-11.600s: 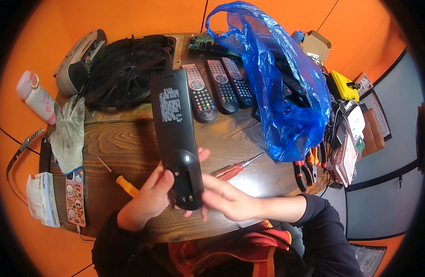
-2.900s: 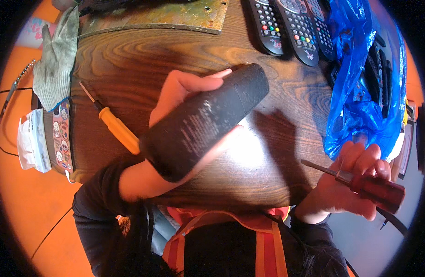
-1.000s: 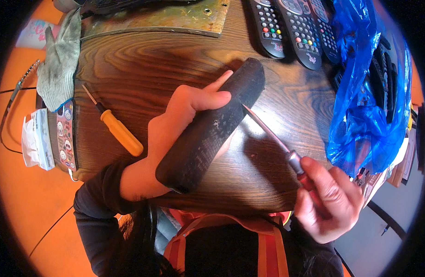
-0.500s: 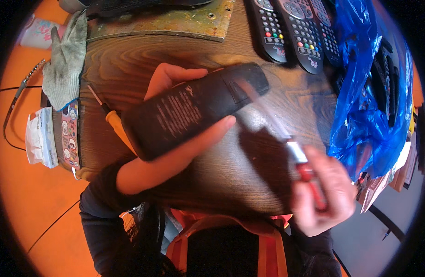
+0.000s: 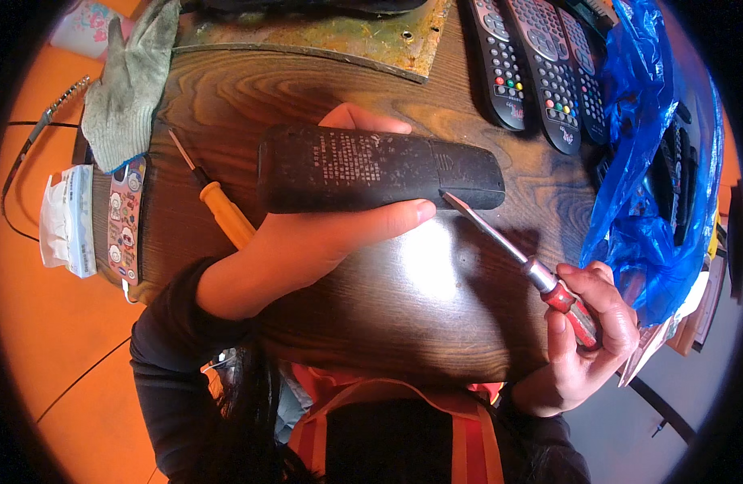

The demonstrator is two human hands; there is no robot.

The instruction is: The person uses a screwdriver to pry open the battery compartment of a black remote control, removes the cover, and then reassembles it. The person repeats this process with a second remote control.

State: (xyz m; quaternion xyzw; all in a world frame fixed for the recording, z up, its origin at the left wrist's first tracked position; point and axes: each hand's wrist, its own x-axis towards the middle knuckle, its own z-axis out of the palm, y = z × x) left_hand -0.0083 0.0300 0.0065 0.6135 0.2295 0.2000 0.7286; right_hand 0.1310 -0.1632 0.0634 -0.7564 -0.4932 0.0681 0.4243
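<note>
My left hand (image 5: 339, 230) grips a black remote control (image 5: 371, 171) from below and behind, its thumb along the near edge. The remote lies nearly level with its printed back up, and the seam of its battery cover (image 5: 468, 169) shows toward the right end. Held in my right hand (image 5: 593, 339) is a flat-bladed screwdriver (image 5: 541, 276) with a red handle. Its tip meets the near edge of the remote at the cover seam, as far as I can see. A second screwdriver (image 5: 218, 206) with a yellow-orange handle rests on the table left of the remote.
Several remote controls (image 5: 549, 89) lie face up at the far right. Beside them a blue plastic bag (image 5: 629, 202) holds more dark pieces. A stained board (image 5: 331, 44) sits at the back. A grey work glove (image 5: 129, 89), a patterned phone case (image 5: 126, 218) and a tissue pack (image 5: 69, 218) line the left edge.
The remote has turned from a slant to nearly level. The screwdriver in my right hand, blurred before, has settled with its tip at the remote's near edge.
</note>
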